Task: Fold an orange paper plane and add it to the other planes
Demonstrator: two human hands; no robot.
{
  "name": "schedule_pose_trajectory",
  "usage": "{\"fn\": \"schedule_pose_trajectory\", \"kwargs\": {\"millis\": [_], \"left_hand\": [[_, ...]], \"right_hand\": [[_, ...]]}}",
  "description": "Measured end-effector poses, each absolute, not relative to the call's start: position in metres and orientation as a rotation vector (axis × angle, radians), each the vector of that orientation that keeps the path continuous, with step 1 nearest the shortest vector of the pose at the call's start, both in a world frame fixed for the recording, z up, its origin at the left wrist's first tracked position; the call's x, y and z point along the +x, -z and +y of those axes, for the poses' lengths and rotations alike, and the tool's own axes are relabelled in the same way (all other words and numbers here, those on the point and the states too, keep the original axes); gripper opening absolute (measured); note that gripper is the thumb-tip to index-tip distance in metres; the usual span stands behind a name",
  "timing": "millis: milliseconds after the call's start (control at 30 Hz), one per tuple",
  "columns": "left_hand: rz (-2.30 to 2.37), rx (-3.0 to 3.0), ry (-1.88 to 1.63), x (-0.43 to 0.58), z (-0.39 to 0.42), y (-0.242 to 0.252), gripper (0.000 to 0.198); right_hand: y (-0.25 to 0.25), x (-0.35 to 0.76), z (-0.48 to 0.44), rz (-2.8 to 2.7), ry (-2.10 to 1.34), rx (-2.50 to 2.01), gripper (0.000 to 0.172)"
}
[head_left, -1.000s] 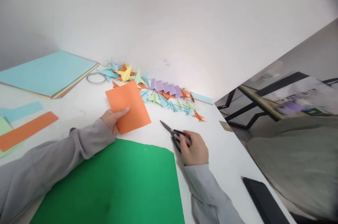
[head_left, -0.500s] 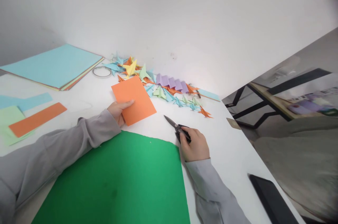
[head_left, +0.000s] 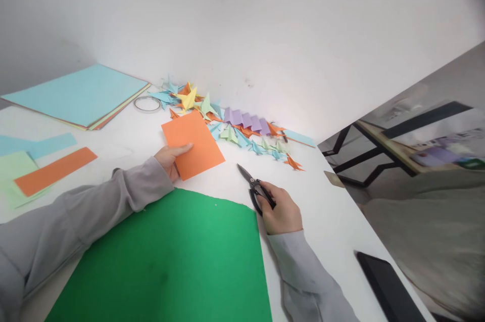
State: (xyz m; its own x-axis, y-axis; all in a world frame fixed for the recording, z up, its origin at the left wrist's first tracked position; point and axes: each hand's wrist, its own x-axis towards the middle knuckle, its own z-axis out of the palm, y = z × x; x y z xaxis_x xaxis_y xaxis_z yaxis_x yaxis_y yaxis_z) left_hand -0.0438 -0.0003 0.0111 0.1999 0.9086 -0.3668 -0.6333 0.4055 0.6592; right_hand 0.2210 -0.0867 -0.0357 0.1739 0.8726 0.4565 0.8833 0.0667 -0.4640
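My left hand (head_left: 170,159) pinches an orange sheet of paper (head_left: 199,142) at its left edge, thumb on top and the other fingers beneath. To the right, my right hand (head_left: 282,210) is closed on the black handles of a pair of scissors (head_left: 248,176). The scissors' blades look closed and point up and left, apart from the orange sheet. A large green sheet (head_left: 170,256) lies below and between both hands, partly under my left sleeve.
Folded paper figures (head_left: 206,107) in several colours line the wall. A stack of large sheets (head_left: 81,94) lies at the back left, beside a thin ring (head_left: 147,104). Paper strips, one an orange strip (head_left: 56,171), lie at left. A black phone-like object (head_left: 388,286) lies front right.
My right hand has turned slightly, and the scissors' handles show more, with the loops further apart. My left hand and the orange sheet have hardly moved.
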Motion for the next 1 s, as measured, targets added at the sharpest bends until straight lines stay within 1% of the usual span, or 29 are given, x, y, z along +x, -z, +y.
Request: {"fn": "schedule_pose_trajectory", "kwargs": {"millis": [67, 100, 200, 267, 367, 400, 467, 533, 567, 633, 767, 900, 1000], "left_hand": [[0.836, 0.407, -1.119, -0.043, -0.001, -0.013, 0.036], [0.846, 0.407, -1.116, -0.043, -0.001, -0.014, 0.036], [0.852, 0.399, -1.108, -0.043, -0.002, -0.016, 0.033], [0.842, 0.39, -1.107, -0.043, -0.002, -0.017, 0.029], [0.839, 0.377, -1.112, -0.043, -0.002, -0.018, 0.025], [0.845, 0.373, -1.113, -0.043, -0.002, -0.018, 0.024], [0.851, 0.372, -1.113, -0.043, -0.002, -0.018, 0.025], [0.849, 0.374, -1.11, -0.043, -0.002, -0.017, 0.027], [0.846, 0.374, -1.11, -0.044, -0.002, -0.017, 0.028], [0.835, 0.372, -1.108, -0.044, -0.002, -0.016, 0.029], [0.789, 0.371, -1.117, -0.043, -0.004, -0.018, 0.028], [0.836, 0.349, -1.113, -0.043, -0.007, -0.025, 0.026], [0.86, 0.33, -1.104, -0.043, -0.008, -0.03, 0.026]], "right_hand": [[0.031, 0.216, -0.086, -1.512, -0.057, -1.718, 0.033], [0.027, 0.213, -0.085, -1.405, -0.148, -1.652, 0.036], [0.016, 0.207, -0.084, -1.08, -0.591, -1.356, 0.043], [0.009, 0.202, -0.085, -0.952, -0.896, -1.184, 0.044], [-0.001, 0.19, -0.089, -0.923, -1.312, -1.039, 0.042], [-0.005, 0.185, -0.09, -0.945, -1.451, -1.023, 0.043], [-0.011, 0.172, -0.088, -0.99, -1.621, -1.001, 0.048], [-0.017, 0.158, -0.084, -0.99, -1.672, -0.976, 0.048], [-0.019, 0.152, -0.081, -0.963, -1.668, -0.973, 0.051], [-0.02, 0.144, -0.075, -0.889, -1.724, -0.986, 0.064], [-0.007, 0.141, -0.07, -0.701, -1.827, -0.954, 0.072], [0.004, 0.144, -0.077, -0.704, -1.972, -0.829, 0.077], [-0.001, 0.138, -0.085, -0.7, -2.051, -0.682, 0.087]]}}
